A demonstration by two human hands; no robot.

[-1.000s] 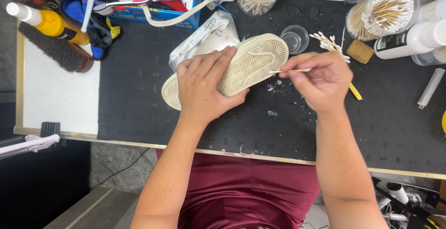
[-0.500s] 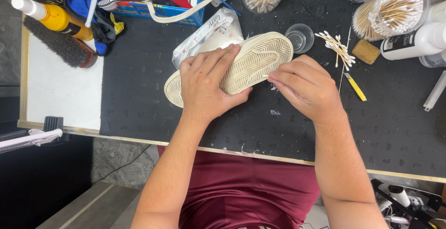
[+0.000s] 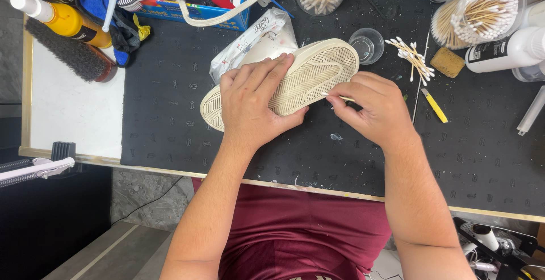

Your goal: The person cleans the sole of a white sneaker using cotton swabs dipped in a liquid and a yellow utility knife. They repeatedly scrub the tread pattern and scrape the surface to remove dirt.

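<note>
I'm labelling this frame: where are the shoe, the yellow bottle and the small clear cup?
shoe (image 3: pixel 318 75), head view, on the ribbed pale sole.
yellow bottle (image 3: pixel 71 21), head view, on its yellow body.
small clear cup (image 3: pixel 367 45), head view, on its round base.

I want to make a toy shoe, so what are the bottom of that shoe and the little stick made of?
The shoe sole looks like cream rubber, matt, with moulded zigzag grooves. The thin stick pinched in the right hand looks like pale wood, much like the cotton swabs lying nearby, though its tip is too small to tell. The left hand presses on the sole.
</note>
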